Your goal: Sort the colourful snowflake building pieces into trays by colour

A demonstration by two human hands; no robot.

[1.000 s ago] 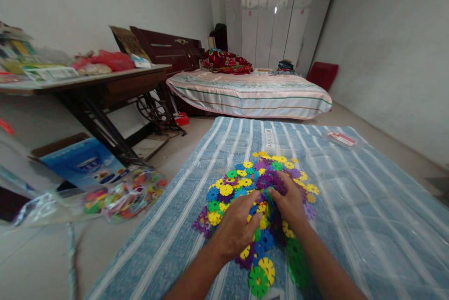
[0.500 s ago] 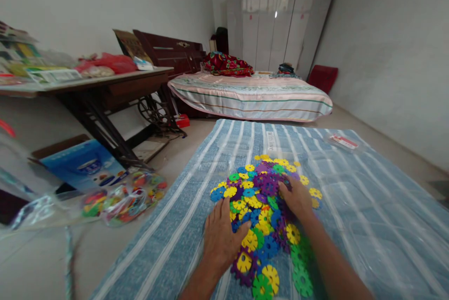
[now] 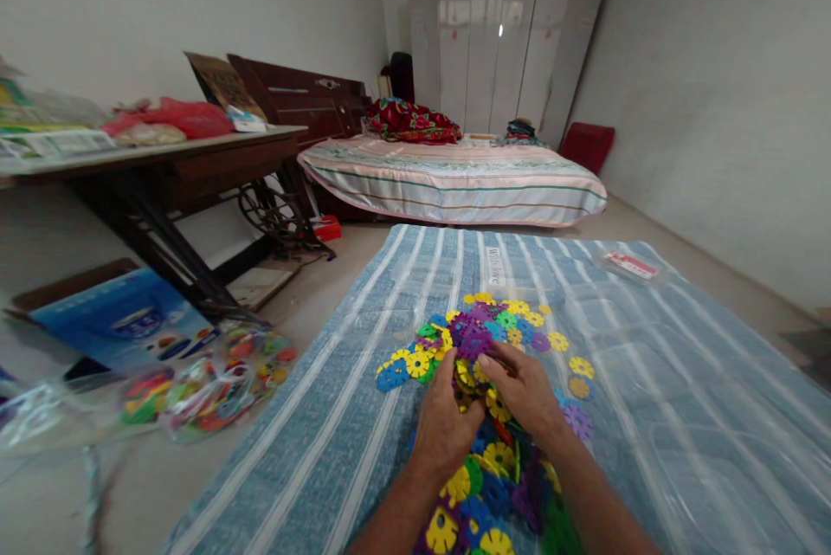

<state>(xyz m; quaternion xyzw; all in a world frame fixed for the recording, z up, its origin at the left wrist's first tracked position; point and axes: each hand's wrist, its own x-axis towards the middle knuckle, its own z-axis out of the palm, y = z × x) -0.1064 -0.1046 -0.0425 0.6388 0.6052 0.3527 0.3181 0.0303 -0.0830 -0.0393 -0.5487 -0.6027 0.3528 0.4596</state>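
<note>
The left hand [image 3: 443,427] and right hand [image 3: 527,390] curl inward amid piled notched discs [image 3: 499,457] on the cloth-covered desk [image 3: 338,399]; whether either grips any, I cannot tell; the discs seem light, stiff, probably slippery; pinching their rims should suit.

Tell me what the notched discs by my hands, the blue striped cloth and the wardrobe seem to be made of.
Notched discs: probably moulded plastic, judging by their flat, bright colours and repeated slotted shapes.
Blue striped cloth: apparently woven fabric with a matt, mottled look; the fibre can't be told.
Wardrobe: possibly laminated or lacquered board; its doors look glossy, with light reflected in them.
</note>
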